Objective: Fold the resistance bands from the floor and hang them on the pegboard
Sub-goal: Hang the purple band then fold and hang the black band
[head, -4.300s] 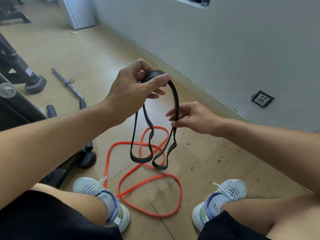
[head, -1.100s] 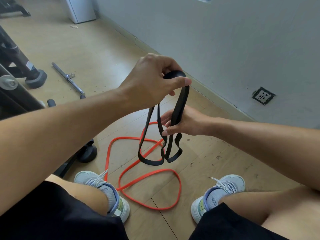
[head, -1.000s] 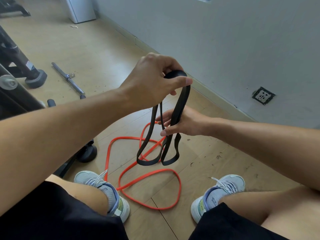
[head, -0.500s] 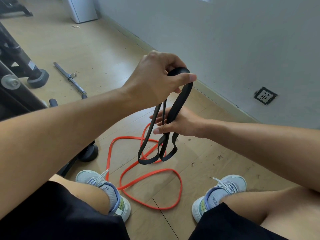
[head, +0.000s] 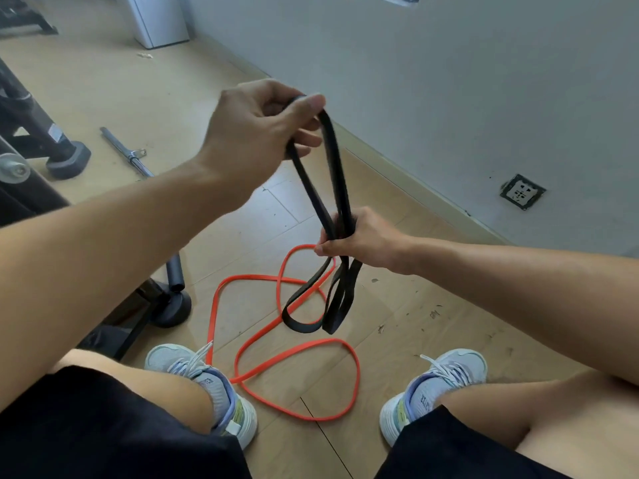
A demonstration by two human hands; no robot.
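Now I see left hand (head: 262, 133) pinching top of black band (head: 337, 174), grip clenched; right hand (head: 359, 242) grip clenched round strands mid-length; orange band (head: 297, 347) on floor (head: 397, 326).

floor (head: 415, 333): light wood planks | on it: orange band (head: 297, 385) in loose loops; metal bar (head: 126, 152); black equipment feet (head: 71, 160)

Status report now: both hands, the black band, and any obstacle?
Left hand pinches black band top fold. Right hand grips gathered strands mid-length; loops hang below. Orange band on floor, unfolded. Nothing blocking.
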